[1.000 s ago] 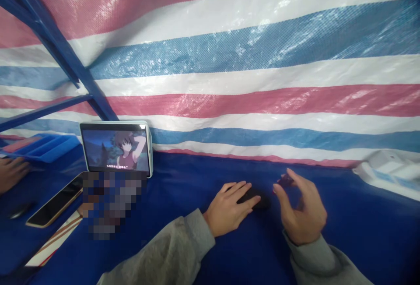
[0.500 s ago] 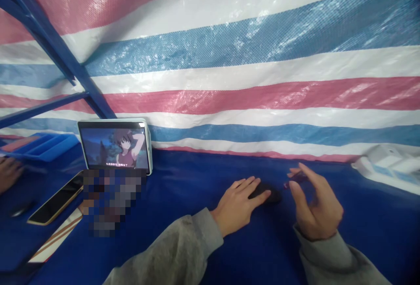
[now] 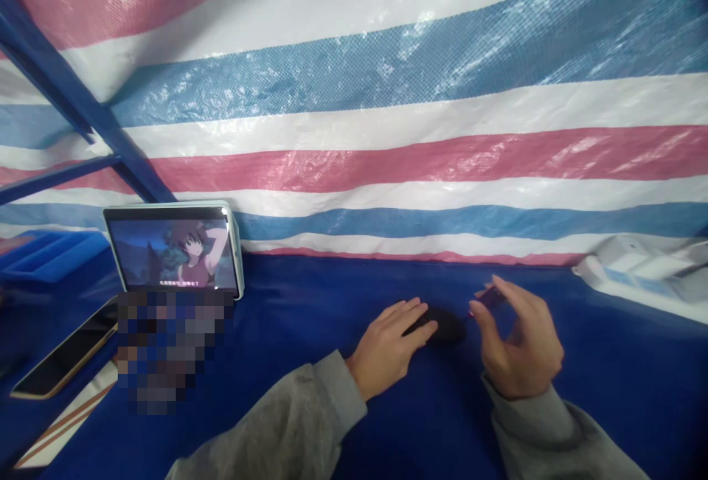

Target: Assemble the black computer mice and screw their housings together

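Note:
My left hand (image 3: pixel 384 347) lies on the blue tabletop (image 3: pixel 420 421) with its fingers over the left end of a black, rounded computer mouse (image 3: pixel 447 326). Just to the right, my right hand (image 3: pixel 523 343) is raised, thumb and fingertips pinched on a small dark purplish-red object (image 3: pixel 487 298). A thin part of it seems to point at the mouse's right end; blur hides its exact kind and whether it touches.
A tablet (image 3: pixel 174 251) playing a cartoon stands at the back left, with a phone (image 3: pixel 66 351) in front of it. Behind that is a blue compartment tray (image 3: pixel 60 255). White boxes (image 3: pixel 636 270) lie at the right. A striped tarp (image 3: pixel 387 170) hangs behind.
The view has turned slightly right, so things sit further left. Another person's hand at the left edge is no longer clearly seen. Both my hands keep nearly the same pose, with more of the mouse showing.

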Available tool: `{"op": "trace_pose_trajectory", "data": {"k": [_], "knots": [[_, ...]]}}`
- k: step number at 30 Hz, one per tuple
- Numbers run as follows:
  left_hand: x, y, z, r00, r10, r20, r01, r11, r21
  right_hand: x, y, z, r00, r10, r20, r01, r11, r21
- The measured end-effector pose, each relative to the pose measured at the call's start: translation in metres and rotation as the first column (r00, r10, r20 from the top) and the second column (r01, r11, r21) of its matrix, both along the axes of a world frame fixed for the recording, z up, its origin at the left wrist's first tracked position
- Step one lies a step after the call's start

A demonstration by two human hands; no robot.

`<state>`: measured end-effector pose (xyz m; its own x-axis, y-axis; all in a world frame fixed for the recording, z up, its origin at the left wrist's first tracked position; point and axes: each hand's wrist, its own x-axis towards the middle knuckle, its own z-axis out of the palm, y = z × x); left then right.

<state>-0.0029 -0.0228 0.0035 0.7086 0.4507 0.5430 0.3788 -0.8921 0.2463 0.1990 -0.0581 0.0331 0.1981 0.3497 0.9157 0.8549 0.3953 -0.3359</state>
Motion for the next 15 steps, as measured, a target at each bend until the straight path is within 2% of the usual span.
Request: {"op": "trace_pose_trajectory", "data": {"k": [4, 9, 13, 15], "knots": [[-0.0014, 0.0028, 0.0001, 1.0, -0.007, -0.028, 0.006, 1.0, -0.023, -0.0023, -0.0017, -0.0003, 0.993, 0.115, -0.041, -0.118, 0.988, -0.1], [-0.0031, 0.006, -0.0009, 1.0, -0.023, -0.009, 0.022, 0.999, -0.03, -0.0025, -0.0024, -0.0026, 0.999, 0.034, -0.004, -0.034, 0.999, -0.019], [-0.0038, 0.0065, -0.0003, 0.999, -0.033, 0.002, 0.033, 0.999, -0.028, -0.0023, -0.0031, -0.0043, 0.978, 0.184, -0.102, -0.197, 0.971, -0.135], [-0.004, 0.0061, 0.0002, 0.999, -0.041, 0.0, 0.041, 0.999, -0.028, -0.002, -0.0033, -0.0038, 0.97, 0.222, -0.103, -0.237, 0.957, -0.169]]}}
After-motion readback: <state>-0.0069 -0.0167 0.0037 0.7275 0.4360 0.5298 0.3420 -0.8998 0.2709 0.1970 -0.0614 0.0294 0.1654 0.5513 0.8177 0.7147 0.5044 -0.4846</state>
